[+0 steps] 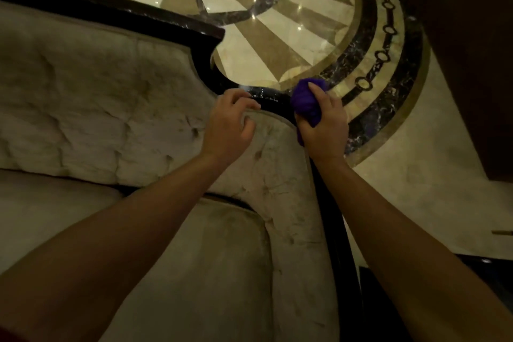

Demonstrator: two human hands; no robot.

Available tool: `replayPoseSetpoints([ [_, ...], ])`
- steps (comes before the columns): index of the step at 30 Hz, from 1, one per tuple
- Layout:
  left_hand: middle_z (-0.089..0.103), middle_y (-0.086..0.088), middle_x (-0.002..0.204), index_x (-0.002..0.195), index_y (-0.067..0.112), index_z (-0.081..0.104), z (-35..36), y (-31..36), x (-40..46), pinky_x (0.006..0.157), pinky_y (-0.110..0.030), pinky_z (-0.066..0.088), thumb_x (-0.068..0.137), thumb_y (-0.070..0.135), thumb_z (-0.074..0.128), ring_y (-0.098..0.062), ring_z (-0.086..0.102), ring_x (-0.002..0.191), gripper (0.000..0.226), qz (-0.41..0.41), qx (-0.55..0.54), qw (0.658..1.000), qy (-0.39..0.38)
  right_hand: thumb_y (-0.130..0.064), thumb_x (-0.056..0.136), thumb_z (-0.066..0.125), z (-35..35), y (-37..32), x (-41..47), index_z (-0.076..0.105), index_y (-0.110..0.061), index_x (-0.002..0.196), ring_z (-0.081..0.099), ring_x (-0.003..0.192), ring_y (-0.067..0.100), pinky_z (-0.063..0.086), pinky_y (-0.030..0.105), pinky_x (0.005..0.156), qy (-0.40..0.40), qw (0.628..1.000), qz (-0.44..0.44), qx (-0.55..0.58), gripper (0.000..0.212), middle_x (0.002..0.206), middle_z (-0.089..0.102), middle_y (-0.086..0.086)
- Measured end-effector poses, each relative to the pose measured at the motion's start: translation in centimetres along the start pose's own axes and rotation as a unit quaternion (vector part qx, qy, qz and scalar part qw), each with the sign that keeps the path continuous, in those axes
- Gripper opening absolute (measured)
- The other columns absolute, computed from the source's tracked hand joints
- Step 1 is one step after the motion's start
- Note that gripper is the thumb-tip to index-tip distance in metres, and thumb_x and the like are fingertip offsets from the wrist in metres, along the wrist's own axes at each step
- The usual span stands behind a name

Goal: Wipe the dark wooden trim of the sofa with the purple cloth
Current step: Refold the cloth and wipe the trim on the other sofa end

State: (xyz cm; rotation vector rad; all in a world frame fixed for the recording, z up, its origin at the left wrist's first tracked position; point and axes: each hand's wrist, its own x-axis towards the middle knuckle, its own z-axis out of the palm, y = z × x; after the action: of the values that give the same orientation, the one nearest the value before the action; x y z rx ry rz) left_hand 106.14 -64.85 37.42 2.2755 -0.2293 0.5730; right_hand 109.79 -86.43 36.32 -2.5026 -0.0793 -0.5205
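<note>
Your right hand (323, 122) is clamped around the bunched purple cloth (306, 103), pressing it onto the dark wooden trim (270, 98) at the dip where the sofa (111, 108) back curves down to the arm's outer edge. Your left hand (229, 122) rests just beside it, fingers (244, 104) loosely curled and empty, touching the piped edge of the tufted beige upholstery below that trim, above the patterned marble floor (277, 25)
</note>
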Motion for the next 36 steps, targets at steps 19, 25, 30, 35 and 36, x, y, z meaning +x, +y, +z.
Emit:
replayPoseSetpoints([
  [19,0.069,-0.018,0.098,0.098,0.004,0.071,-9.7,-5.1,16.4,0.091,-0.049,0.042,0.104,0.032,0.039,-0.038,0.059,0.097,0.044,0.060,0.347,0.933,-0.073,-0.047,0.096,0.063,1.6,-1.3,2.0,0.045,-0.028,0.150,0.050,0.129,0.032,0.049,0.050,0.101,-0.144,0.981,0.094,-0.093,0.060,0.145,0.054,0.006],
  [25,0.068,-0.018,0.087,0.087,0.003,0.067,-8.4,-6.4,16.4,0.073,-0.044,0.043,0.103,0.031,0.031,-0.036,0.059,0.079,0.049,0.066,0.388,0.917,-0.059,-0.054,0.093,0.063,3.5,-1.2,2.1,0.044,-0.024,0.149,0.050,0.127,0.035,0.046,0.051,0.098,-0.109,0.977,0.092,-0.158,0.066,0.142,0.053,0.012],
  [30,0.065,-0.018,0.082,0.083,0.003,0.065,-8.0,-6.8,16.8,0.067,-0.042,0.039,0.103,0.029,0.034,-0.035,0.055,0.072,0.045,0.073,0.383,0.920,-0.030,-0.056,0.093,0.064,4.1,-1.1,3.0,0.045,-0.024,0.148,0.051,0.125,0.035,0.046,0.049,0.094,-0.117,0.977,0.043,-0.175,0.067,0.141,0.054,0.013],
  [35,0.065,-0.017,0.074,0.077,0.004,0.065,-7.9,-6.8,16.7,0.063,-0.040,0.039,0.102,0.026,0.041,-0.034,0.055,0.066,0.041,0.096,0.379,0.920,0.006,-0.059,0.092,0.061,5.4,-2.4,4.6,0.046,-0.027,0.147,0.052,0.123,0.034,0.045,0.049,0.098,-0.140,0.973,-0.024,-0.184,0.066,0.140,0.056,0.011],
  [36,0.064,-0.016,0.073,0.076,0.005,0.065,-7.9,-6.8,16.6,0.062,-0.040,0.039,0.102,0.025,0.042,-0.033,0.055,0.065,0.040,0.100,0.381,0.919,0.012,-0.060,0.092,0.060,5.8,-2.7,4.9,0.046,-0.026,0.147,0.052,0.124,0.034,0.045,0.049,0.099,-0.143,0.970,-0.042,-0.191,0.066,0.141,0.056,0.011],
])
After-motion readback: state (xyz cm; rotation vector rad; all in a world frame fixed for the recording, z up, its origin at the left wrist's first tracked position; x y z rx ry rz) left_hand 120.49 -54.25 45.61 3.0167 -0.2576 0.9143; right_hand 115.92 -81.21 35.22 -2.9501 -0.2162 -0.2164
